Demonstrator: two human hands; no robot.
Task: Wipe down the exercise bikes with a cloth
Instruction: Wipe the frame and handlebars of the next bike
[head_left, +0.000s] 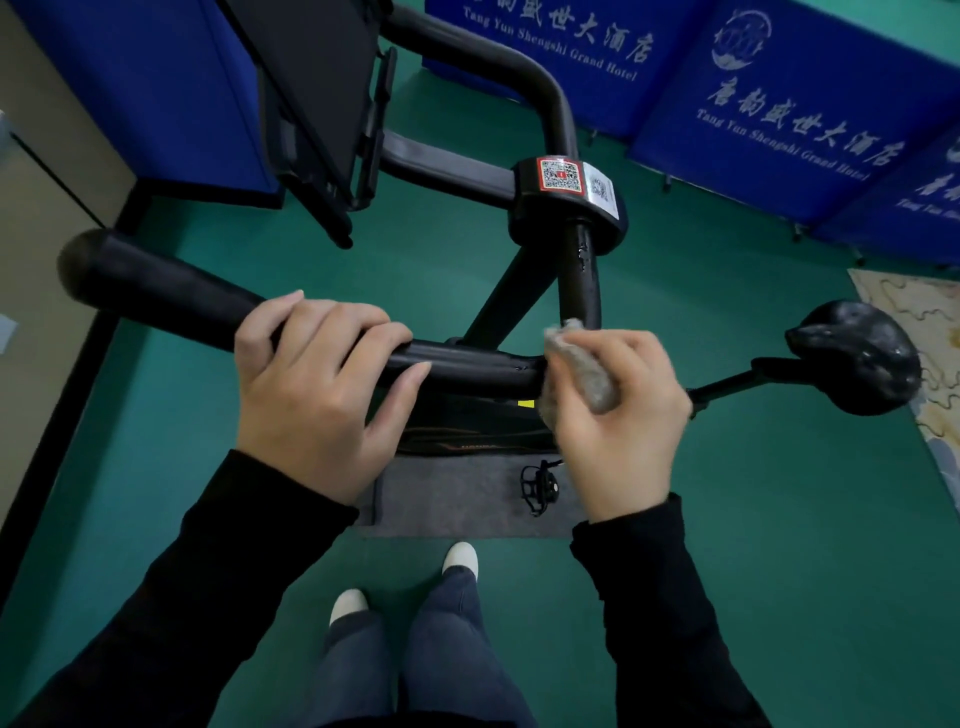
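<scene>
Within right fingers (626, 347), cloth (579, 371) against handlebar (171, 296)

Upper garment: black, long-sleeved, plain matte fabric. The left sleeve (208, 571) and right sleeve (649, 597) each end at the wrist in a close cuff.
Left hand (317, 384) and right hand (618, 415): bare.
Trousers (441, 649): dark blue-grey denim, full length, hems falling over the shoes.
Footwear: left shoe (349, 603) and right shoe (461, 557), white with rounded toes; only the toe caps show.
</scene>
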